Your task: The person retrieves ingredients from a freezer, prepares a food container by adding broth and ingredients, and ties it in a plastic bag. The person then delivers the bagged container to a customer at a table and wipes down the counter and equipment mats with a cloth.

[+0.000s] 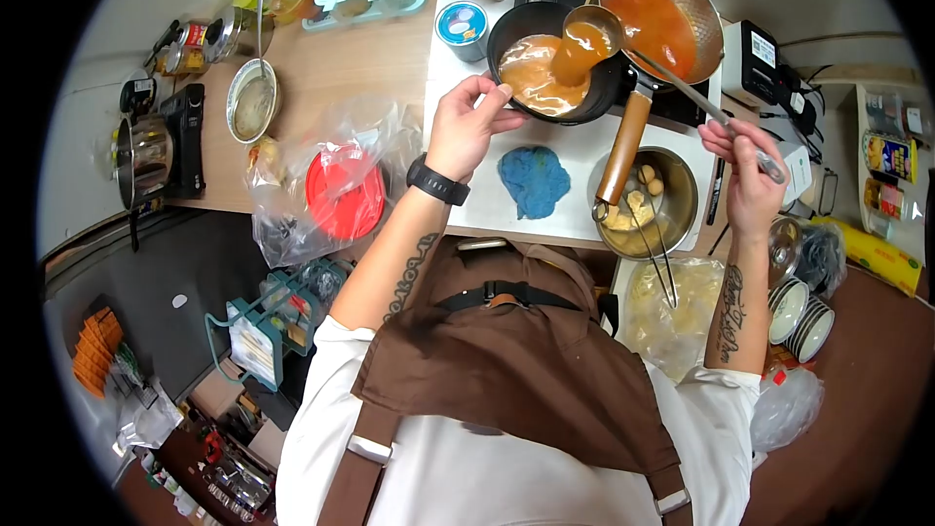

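Note:
My left hand point(472, 109) pinches the near rim of a black bowl point(501, 34), thumb on top and fingers beneath. Orange-brown soup point(534, 81) lies in the bowl. My right hand point(745, 158) grips the long metal handle of a ladle point(616, 29), whose cup tilts over the bowl's right side. Soup runs from the ladle's cup into the bowl. Behind the ladle stands a hammered pan point(703, 2) of reddish-orange soup, its wooden handle point(623, 151) pointing toward me. A crumpled blue cloth point(534, 181) rests on the white counter just below the bowl.
Right of the cloth, a steel bowl point(687, 170) holds eggs, yellowish pieces and a wire tool point(657, 258). A blue-lidded tub point(462, 27) stands left of the black bowl. Farther left are a red lid point(344, 192) in plastic and a bowl point(234, 88) with a spoon.

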Tool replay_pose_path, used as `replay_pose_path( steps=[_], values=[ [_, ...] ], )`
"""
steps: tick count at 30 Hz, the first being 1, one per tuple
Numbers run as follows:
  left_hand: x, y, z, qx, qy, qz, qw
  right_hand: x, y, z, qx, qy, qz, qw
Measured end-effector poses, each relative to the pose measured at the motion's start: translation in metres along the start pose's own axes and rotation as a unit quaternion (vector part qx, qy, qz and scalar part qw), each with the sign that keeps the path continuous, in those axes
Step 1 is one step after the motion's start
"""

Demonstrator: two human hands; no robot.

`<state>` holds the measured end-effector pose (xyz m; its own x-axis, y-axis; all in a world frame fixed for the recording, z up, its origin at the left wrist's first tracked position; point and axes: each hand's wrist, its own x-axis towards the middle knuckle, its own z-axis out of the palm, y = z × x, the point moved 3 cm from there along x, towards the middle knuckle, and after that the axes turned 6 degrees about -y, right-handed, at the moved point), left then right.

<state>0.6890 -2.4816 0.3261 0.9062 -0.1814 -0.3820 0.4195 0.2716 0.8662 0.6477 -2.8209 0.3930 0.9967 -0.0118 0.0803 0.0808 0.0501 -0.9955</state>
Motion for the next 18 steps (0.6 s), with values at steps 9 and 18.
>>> replay_pose_path(
  steps=[9,18],
  values=[
    [0.001,-0.003,-0.003,-0.003,-0.008,0.005,1.000,-0.011,0.006,-0.015,-0.132,-0.009,-0.116,0.984],
    [0.005,-0.006,-0.002,-0.004,0.002,0.006,1.000,0.019,0.038,-0.040,-0.054,0.152,0.008,0.987]
  ],
)
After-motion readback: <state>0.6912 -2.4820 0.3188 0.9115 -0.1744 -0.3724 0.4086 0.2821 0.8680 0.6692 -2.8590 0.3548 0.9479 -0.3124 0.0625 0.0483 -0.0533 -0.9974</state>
